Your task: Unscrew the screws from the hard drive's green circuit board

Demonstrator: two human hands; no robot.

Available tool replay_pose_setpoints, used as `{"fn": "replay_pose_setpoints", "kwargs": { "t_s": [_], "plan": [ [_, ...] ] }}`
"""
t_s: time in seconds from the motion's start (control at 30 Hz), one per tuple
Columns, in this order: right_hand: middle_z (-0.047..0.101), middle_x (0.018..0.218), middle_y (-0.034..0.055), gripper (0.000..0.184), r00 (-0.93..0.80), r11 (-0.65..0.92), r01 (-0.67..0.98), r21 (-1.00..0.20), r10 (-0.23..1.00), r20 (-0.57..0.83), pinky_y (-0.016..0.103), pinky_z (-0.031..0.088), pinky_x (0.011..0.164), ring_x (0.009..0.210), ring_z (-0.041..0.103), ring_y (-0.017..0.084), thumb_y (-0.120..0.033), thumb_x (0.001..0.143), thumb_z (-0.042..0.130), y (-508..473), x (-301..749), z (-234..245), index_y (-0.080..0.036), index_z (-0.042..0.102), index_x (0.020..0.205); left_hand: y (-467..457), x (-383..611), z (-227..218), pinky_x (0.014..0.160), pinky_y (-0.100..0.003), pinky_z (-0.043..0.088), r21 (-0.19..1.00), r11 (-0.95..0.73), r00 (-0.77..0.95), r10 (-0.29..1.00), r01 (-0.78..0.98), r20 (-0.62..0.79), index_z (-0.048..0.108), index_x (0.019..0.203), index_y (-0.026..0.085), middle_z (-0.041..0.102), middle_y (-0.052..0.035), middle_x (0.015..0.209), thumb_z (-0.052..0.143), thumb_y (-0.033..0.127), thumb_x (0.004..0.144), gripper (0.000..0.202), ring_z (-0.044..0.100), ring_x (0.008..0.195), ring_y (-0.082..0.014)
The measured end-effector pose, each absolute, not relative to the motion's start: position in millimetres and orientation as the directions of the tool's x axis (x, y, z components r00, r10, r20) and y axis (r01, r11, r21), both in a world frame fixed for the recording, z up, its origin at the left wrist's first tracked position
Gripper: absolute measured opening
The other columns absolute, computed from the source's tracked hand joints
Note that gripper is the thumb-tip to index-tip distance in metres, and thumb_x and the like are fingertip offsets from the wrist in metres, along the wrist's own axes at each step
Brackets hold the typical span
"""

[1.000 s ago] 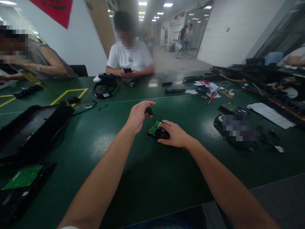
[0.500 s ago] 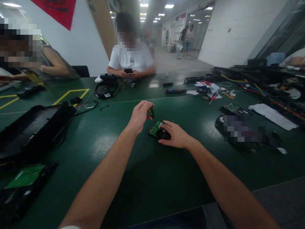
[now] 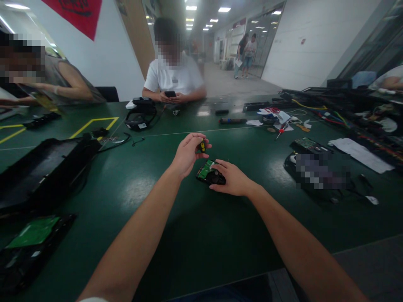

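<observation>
A hard drive with a green circuit board facing up lies on the green table in front of me. My right hand rests on its right side and holds it down. My left hand hovers just above and left of the drive, fingers closed around a small black and yellow screwdriver handle. The tool's tip is hidden, so I cannot tell whether it touches the board.
Black casings and a green board lie at the left. Another drive, a red screwdriver, papers and cables lie at the right. A person with a phone sits opposite; another sits at far left.
My left hand has turned the small tool between its fingers, so its yellow mark now shows. My right hand and the drive have stayed in place.
</observation>
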State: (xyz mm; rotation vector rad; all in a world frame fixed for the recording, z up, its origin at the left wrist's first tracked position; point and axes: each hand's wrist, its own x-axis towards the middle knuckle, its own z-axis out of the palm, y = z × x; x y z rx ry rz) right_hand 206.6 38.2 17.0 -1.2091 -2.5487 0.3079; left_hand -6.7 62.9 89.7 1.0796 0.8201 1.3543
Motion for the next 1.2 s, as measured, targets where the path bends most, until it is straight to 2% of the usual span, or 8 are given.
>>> {"fn": "replay_pose_setpoints", "kwargs": {
  "t_s": [0.1, 0.27, 0.43, 0.63, 0.8, 0.93, 1.03, 1.2],
  "plan": [
    [0.049, 0.161, 0.0230, 0.085, -0.597, 0.621, 0.715, -0.321, 0.781, 0.182, 0.062, 0.040, 0.120, 0.145, 0.052, 0.043, -0.069, 0.085, 0.076, 38.7, 206.6, 16.1, -0.019, 0.055, 0.151, 62.2, -7.3, 91.9, 0.068, -0.029, 0.061, 0.932, -0.124, 0.069, 0.985, -0.339, 0.156, 0.066, 0.099, 0.022, 0.069, -0.0045, 0.100, 0.067, 0.028, 0.087, 0.014, 0.071, 0.090, -0.0184],
    [0.049, 0.161, 0.0232, 0.085, -0.600, 0.622, 0.709, -0.332, 0.780, 0.180, 0.064, 0.039, 0.120, 0.146, 0.051, 0.044, -0.069, 0.085, 0.075, 38.7, 206.8, 16.9, -0.019, 0.056, 0.150, 62.9, -9.5, 92.8, 0.071, -0.029, 0.061, 0.935, -0.162, 0.050, 0.981, -0.315, 0.187, 0.070, 0.094, 0.021, 0.067, -0.0046, 0.097, 0.068, 0.029, 0.087, 0.011, 0.067, 0.092, -0.0180],
    [0.049, 0.161, 0.0247, 0.084, -0.605, 0.625, 0.713, -0.317, 0.777, 0.173, 0.061, 0.039, 0.121, 0.146, 0.052, 0.042, -0.069, 0.086, 0.075, 38.2, 206.6, 18.9, -0.017, 0.057, 0.149, 63.5, -9.1, 90.7, 0.066, -0.025, 0.058, 0.932, -0.145, 0.071, 0.981, -0.332, 0.178, 0.071, 0.093, 0.021, 0.066, -0.0045, 0.098, 0.071, 0.031, 0.086, 0.012, 0.067, 0.090, -0.0173],
    [0.048, 0.161, 0.0246, 0.085, -0.601, 0.621, 0.717, -0.316, 0.781, 0.170, 0.062, 0.040, 0.120, 0.146, 0.051, 0.043, -0.069, 0.085, 0.076, 38.0, 206.1, 19.4, -0.016, 0.057, 0.150, 60.1, -8.6, 94.3, 0.065, -0.024, 0.056, 0.953, -0.171, 0.039, 0.982, -0.250, 0.186, 0.073, 0.087, 0.022, 0.067, -0.0040, 0.101, 0.073, 0.032, 0.083, 0.011, 0.063, 0.087, -0.0158],
    [0.049, 0.162, 0.0228, 0.084, -0.595, 0.616, 0.722, -0.314, 0.785, 0.173, 0.062, 0.040, 0.121, 0.147, 0.051, 0.043, -0.069, 0.085, 0.075, 37.2, 205.8, 20.4, -0.019, 0.057, 0.150, 60.8, -10.0, 94.3, 0.053, -0.021, 0.048, 0.968, -0.192, 0.054, 0.978, -0.162, 0.203, 0.078, 0.091, 0.022, 0.071, -0.0069, 0.104, 0.068, 0.032, 0.084, 0.016, 0.064, 0.091, -0.0186],
    [0.049, 0.161, 0.0238, 0.084, -0.598, 0.619, 0.722, -0.309, 0.783, 0.170, 0.061, 0.041, 0.120, 0.146, 0.051, 0.043, -0.068, 0.085, 0.076, 36.7, 205.4, 21.9, -0.017, 0.057, 0.149, 62.5, -8.6, 91.3, 0.050, -0.021, 0.047, 0.957, -0.123, 0.129, 0.978, -0.263, 0.162, 0.074, 0.101, 0.020, 0.069, -0.0071, 0.100, 0.066, 0.031, 0.084, 0.022, 0.067, 0.086, -0.0182],
    [0.049, 0.161, 0.0243, 0.084, -0.595, 0.615, 0.726, -0.307, 0.786, 0.168, 0.062, 0.042, 0.119, 0.144, 0.053, 0.043, -0.068, 0.085, 0.076, 36.3, 205.3, 22.3, -0.017, 0.057, 0.149, 63.1, -7.1, 89.6, 0.050, -0.021, 0.049, 0.945, -0.083, 0.125, 0.984, -0.316, 0.129, 0.067, 0.106, 0.020, 0.071, -0.0076, 0.103, 0.067, 0.031, 0.085, 0.024, 0.071, 0.085, -0.0186],
    [0.049, 0.161, 0.0249, 0.084, -0.600, 0.621, 0.725, -0.298, 0.782, 0.170, 0.062, 0.042, 0.118, 0.144, 0.054, 0.043, -0.067, 0.086, 0.076, 35.5, 205.5, 22.3, -0.017, 0.056, 0.149, 63.1, -7.2, 89.3, 0.050, -0.021, 0.049, 0.946, -0.092, 0.076, 0.990, -0.310, 0.121, 0.062, 0.099, 0.020, 0.073, -0.0103, 0.111, 0.071, 0.038, 0.086, 0.024, 0.074, 0.095, -0.0226]
  ]
}}
